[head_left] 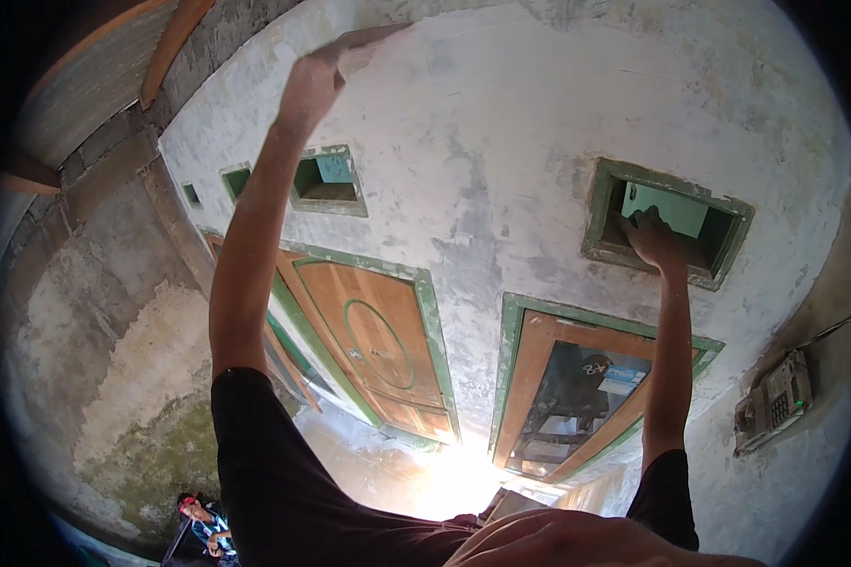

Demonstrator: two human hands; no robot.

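My left arm stretches high to the upper white wall (529, 104). My left hand (312, 83) is closed round a thin, flat, brownish tool (373, 36), which lies close against the wall surface; its exact kind is hard to make out. To the right, my right hand (651, 236) reaches into a small green-framed wall opening (603, 203). Its fingers are bent over the lower edge of that frame, gripping it. The wall has smooth white coating with grey, rough patches (477, 250).
Below are a wooden door (369, 340) and a glazed window (577, 387), both green-framed. More small openings (329, 180) sit at left. A meter box (775, 402) hangs at right. A person (208, 529) is far below at lower left. Wooden beams (175, 42) cross the upper left.
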